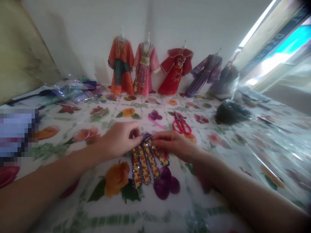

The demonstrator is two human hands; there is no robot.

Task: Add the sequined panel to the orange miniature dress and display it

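Clock positions taken from the strip piece as dial centre.

Bench (155, 210): white cloth, fruit-and-flower print, a pale wall at its far side. Clear plastic packets (75, 87) lie heaped at 10 o'clock; contents indistinct.

Four small outfits stand along the wall. Orange-and-green outfit (121, 68), between 11 and 12; pink outfit (145, 69), at 12; red outfit (176, 72), at about 1; purple outfit (206, 74), between 1 and 2. Dark bundle (232, 112) in clear wrap at 2 o'clock.

Left hand (122, 137), at 10: grip closed, thumb and finger pinching the left side of the piece's dark top band. Right hand (173, 142), at 2: grip closed, thumb and fingertips pinching the band's right side.

Strip piece (145, 165): between the hands at the near part of the bench; four yellow-and-red strips with dark, glittering borders fan from the band toward 6 o'clock.

Red-handled scissors (181, 125) at 2, just beyond the right hand, tips away. Thin pink strip (156, 123) between 12 and 1.
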